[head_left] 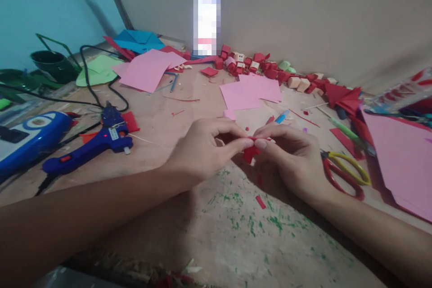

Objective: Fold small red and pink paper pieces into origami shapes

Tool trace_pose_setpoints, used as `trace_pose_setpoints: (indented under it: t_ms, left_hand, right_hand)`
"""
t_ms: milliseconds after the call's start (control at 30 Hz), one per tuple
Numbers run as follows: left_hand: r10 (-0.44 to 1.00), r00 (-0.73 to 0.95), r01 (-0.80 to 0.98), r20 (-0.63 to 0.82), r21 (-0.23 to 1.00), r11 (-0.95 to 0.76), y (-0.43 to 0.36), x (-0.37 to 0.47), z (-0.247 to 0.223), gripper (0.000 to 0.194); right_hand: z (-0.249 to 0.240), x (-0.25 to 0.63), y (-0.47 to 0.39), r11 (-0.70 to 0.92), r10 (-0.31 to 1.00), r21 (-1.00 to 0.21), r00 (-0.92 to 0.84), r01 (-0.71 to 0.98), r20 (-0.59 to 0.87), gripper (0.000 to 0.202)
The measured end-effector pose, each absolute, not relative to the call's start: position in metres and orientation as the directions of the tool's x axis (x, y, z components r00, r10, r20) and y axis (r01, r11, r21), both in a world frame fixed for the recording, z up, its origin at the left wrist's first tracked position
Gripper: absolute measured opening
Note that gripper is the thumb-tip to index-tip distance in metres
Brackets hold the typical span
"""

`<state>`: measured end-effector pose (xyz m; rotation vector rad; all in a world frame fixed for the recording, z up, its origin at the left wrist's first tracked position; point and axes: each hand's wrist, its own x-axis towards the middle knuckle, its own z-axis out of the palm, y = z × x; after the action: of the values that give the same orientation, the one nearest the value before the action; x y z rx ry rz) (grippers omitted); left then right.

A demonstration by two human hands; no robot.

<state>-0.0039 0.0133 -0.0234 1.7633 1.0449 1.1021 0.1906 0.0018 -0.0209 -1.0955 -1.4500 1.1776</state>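
Observation:
Between my two hands is a small piece of red paper [249,155], pinched from both sides above the table. My left hand [209,146] grips its left edge with thumb and forefinger. The thumb and forefinger of my right hand [293,153] close on its right side, the tips nearly meeting the left ones. Part of the paper hangs below the fingertips; the rest is hidden by them. Scissors [347,173] with red and yellow handles lie just right of my right hand. A red paper scrap [261,202] rests on the table below the hands.
A blue glue gun [97,141] with a black cord lies at left, beside a blue and white device [33,137]. Pink sheets [239,92] lie beyond my hands, more pink paper [401,157] at right. Small red and cream paper cubes [239,65] line the wall near a blurred bright screen [207,20].

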Motion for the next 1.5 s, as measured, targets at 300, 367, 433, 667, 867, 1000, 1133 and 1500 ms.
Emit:
trace_pose_setpoints:
  t_ms: [300,367,433,667,867,1000,1133,1500]
  left_hand:
    - [0.931,0.328,0.111,0.161,0.972,-0.207,0.011,-0.002,-0.021,0.014]
    - [0.934,0.324,0.112,0.147,0.975,-0.192,0.01,-0.001,-0.02,0.014]
    - [0.932,0.321,0.152,0.171,0.962,-0.229,0.01,0.0,-0.02,0.012]
    - [0.928,0.338,0.174,0.159,0.958,-0.228,0.01,0.001,-0.022,0.013]
    - [0.925,0.359,0.253,0.122,0.941,-0.222,0.011,0.003,-0.022,0.016]
    - [0.928,0.369,0.293,0.058,0.94,-0.175,0.012,0.003,-0.024,0.016]
    - [0.923,0.383,0.35,0.042,0.918,-0.187,0.013,0.003,-0.025,0.016]
    - [0.913,0.406,0.426,0.022,0.88,-0.211,0.012,0.007,-0.021,0.018]
  right_hand:
    - [-0.022,0.188,0.004,-0.022,0.988,-1.0,-0.151,-0.005,-0.021,0.008]
    - [-0.022,0.187,0.004,-0.071,0.987,-0.995,-0.148,-0.064,-0.061,0.008]
    - [-0.021,0.186,0.004,-0.096,0.985,-0.992,-0.151,-0.08,-0.083,0.01]
    - [-0.024,0.189,0.007,-0.111,0.986,-0.989,-0.132,-0.101,-0.097,0.015]
    - [-0.03,0.192,0.012,-0.104,0.981,-0.982,-0.177,-0.159,-0.076,0.013]
    - [-0.03,0.193,0.014,-0.113,0.982,-0.98,-0.171,-0.162,-0.085,0.015]
    - [-0.03,0.193,0.015,-0.099,0.986,-0.98,-0.148,-0.172,-0.073,0.017]
    - [-0.029,0.19,0.014,-0.157,0.983,-0.95,-0.136,-0.27,-0.124,0.016]
